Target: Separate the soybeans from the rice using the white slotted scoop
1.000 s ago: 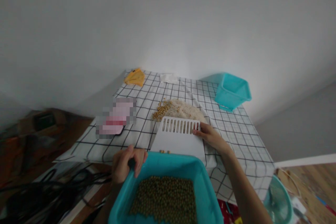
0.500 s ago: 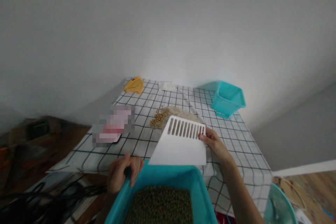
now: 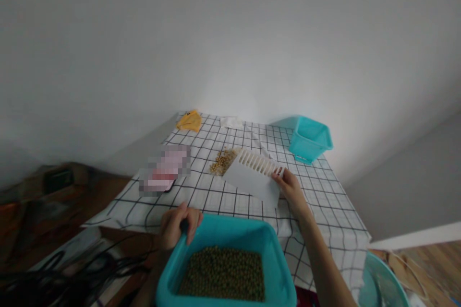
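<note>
My right hand [image 3: 288, 183] pinches the right end of a white slotted plastic scraper [image 3: 248, 177], a flat sheet with a row of slots along its far edge. The scraper is tilted over the table, partly covering a pile of yellow beans [image 3: 222, 160] and paler grains behind it. With fingers curled over the rim, my left hand [image 3: 180, 225] grips the left far corner of a turquoise basin [image 3: 234, 223] at the table's near edge. Small green beans [image 3: 225, 272] cover the basin's bottom. A small dark spot shows between the left fingers; I cannot make it out.
A turquoise basket [image 3: 310, 140] stands at the back right of the checked tablecloth [image 3: 201, 196]. A yellow cloth-like piece [image 3: 190, 121] and a white crumpled piece [image 3: 231, 123] lie at the back. To the left is a blurred pink item [image 3: 166, 168]; dark cables [image 3: 101, 264] hang lower left.
My right hand has moved the scraper away from the basin's far rim, towards the bean pile, and tilted it. The left hand keeps its grip; the view has shifted, showing more of the basin.
</note>
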`<state>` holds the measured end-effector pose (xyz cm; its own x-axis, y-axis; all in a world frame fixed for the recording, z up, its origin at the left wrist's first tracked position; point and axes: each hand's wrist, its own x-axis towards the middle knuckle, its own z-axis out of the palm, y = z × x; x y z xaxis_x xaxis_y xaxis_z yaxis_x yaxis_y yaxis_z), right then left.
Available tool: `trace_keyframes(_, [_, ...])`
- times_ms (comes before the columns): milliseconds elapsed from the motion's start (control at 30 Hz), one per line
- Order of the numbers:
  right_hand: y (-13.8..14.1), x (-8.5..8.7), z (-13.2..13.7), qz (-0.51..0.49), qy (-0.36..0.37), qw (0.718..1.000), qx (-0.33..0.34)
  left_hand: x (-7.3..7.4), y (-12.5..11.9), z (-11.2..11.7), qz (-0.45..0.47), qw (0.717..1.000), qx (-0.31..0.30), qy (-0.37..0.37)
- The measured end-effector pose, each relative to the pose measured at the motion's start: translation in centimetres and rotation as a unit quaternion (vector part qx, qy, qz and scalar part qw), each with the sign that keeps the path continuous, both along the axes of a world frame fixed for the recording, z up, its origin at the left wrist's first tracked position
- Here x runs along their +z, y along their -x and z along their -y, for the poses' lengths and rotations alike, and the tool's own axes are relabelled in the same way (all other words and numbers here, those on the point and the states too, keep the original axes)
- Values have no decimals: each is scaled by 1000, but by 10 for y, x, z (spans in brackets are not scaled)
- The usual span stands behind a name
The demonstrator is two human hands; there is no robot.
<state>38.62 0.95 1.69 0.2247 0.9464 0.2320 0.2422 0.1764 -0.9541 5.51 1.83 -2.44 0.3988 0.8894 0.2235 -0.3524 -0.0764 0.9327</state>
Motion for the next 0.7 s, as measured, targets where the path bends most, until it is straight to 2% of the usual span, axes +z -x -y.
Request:
trace_keyframes(100, [2, 3, 2, -40, -10, 999, 21, 1, -1, 1, 8, 1000, 20, 1])
trace_keyframes(233, [9, -2, 0, -56, 31, 989, 137, 5, -5, 4, 12, 999, 33, -2])
trace_keyframes(300, [11, -6, -4, -46, 37, 984, 170, 9, -8, 6, 13, 999, 47, -2])
trace_keyframes(367, [9, -9, -8, -44, 18, 986, 161, 14, -12, 9, 18, 997, 81, -5])
trace_keyframes(467, [3, -10, -12, -50, -17, 994, 98, 21, -20, 12, 11, 988, 152, -33])
trace_keyframes(567, [-4, -9, -12, -77, -19, 995, 68, 25, -25, 14, -6, 985, 165, -48])
trace_keyframes(700, [-4, -7, -12, -93, -4, 992, 91, 27, -28, 18, -21, 980, 181, -77])
